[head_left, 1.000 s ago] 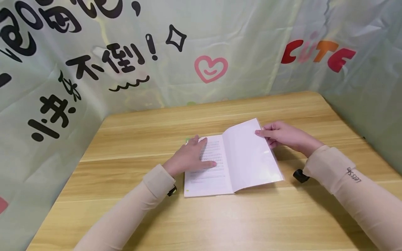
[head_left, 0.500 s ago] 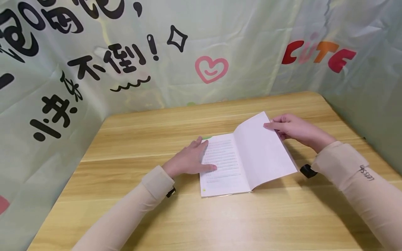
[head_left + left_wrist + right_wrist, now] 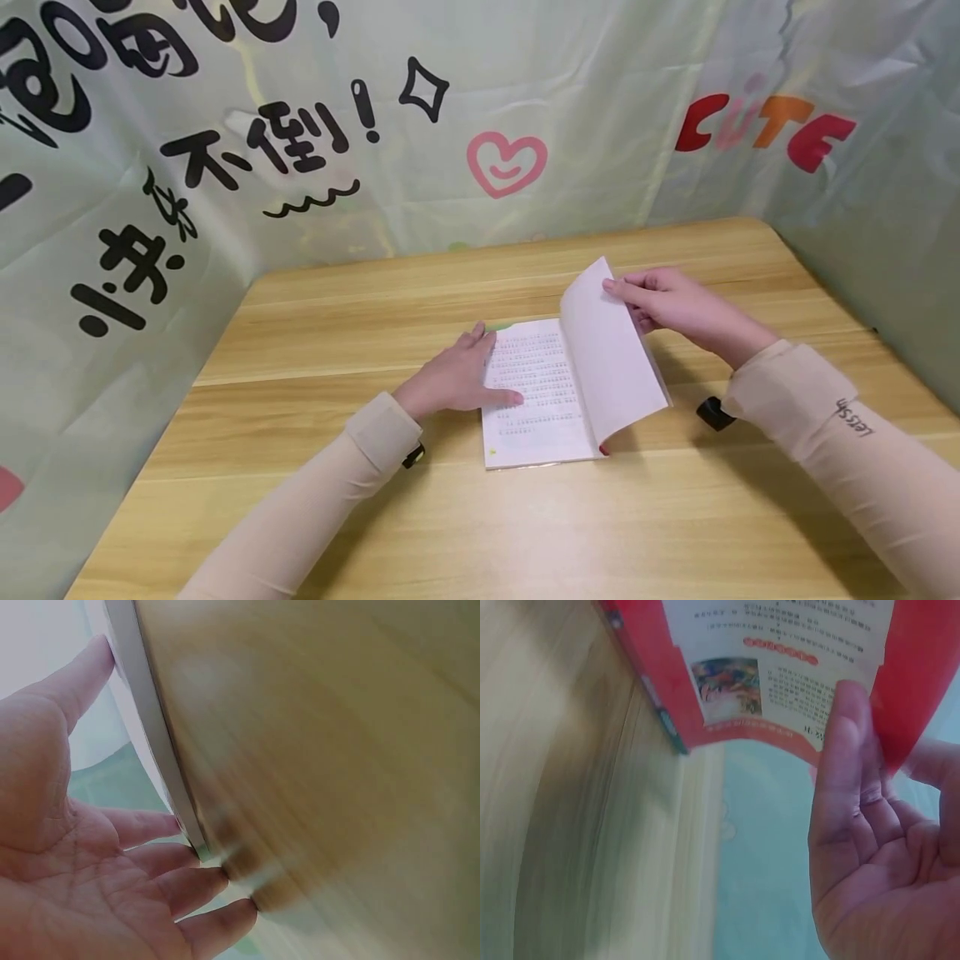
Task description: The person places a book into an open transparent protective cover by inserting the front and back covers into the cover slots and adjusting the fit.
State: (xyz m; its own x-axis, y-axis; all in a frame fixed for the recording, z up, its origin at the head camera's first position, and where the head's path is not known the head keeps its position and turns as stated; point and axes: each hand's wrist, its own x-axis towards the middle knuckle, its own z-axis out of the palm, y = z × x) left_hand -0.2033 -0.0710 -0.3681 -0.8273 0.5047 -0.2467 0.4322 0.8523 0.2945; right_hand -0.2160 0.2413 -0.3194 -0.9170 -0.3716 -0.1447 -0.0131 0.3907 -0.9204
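Observation:
An open book (image 3: 534, 442) lies on the wooden table, printed text on its left page. My left hand (image 3: 453, 377) rests at the book's left side, thumb on the page and fingers spread near the far corner. In the left wrist view the fingers (image 3: 191, 889) reach past the book's edge (image 3: 154, 727) to the tabletop. The raised cover (image 3: 611, 358) has a blank white inner side. My right hand (image 3: 678, 310) pinches it near its far outer corner. The right wrist view shows the cover's red outside (image 3: 919, 667), with a white text panel and small picture.
The wooden table (image 3: 315, 325) has its far edge against a pale printed cloth (image 3: 600, 108), which also hangs at both sides. Dark wrist devices (image 3: 716, 412) sit under both sleeves (image 3: 795, 404).
The book has slid to the right under my left hand. My right hand first moved right and away, then back left, bending the cover more upright and towards the left page.

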